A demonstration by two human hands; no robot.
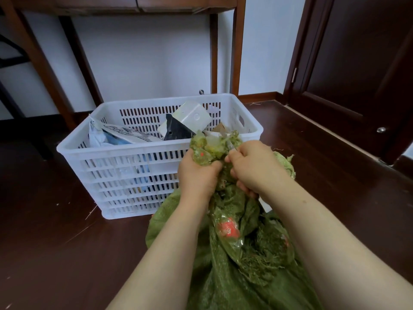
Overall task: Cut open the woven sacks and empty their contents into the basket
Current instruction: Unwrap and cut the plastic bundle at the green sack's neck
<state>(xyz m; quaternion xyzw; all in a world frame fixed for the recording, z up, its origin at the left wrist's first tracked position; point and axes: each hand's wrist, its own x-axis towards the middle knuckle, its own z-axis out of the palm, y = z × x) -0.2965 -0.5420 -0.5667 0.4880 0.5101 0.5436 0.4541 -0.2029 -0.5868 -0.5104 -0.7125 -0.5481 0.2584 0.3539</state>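
1. The green sack (223, 276) lies slumped on the dark floor (55, 242) in the near middle. Its bunched neck is lifted in front of the basket's near right corner.
2. The left hand (196, 173) clenches that neck from the left, fingers wrapped round the gathered cloth, probably to keep it taut and upright for cutting.
3. The right hand (254, 166) is curled tight on the same neck from the right. A thin grey sliver (230, 145) pokes out above its thumb, perhaps a blade, though I cannot tell.
4. The white basket (138, 151) stands just beyond the sack, close enough that the contents could be tipped straight in.
5. Inside it lie a white box (187, 117), a black bag (176, 130) and a printed packet (125, 133).
6. Farther off, table legs (238, 45) stand against the wall, and a dark door (357, 52) is on the right.
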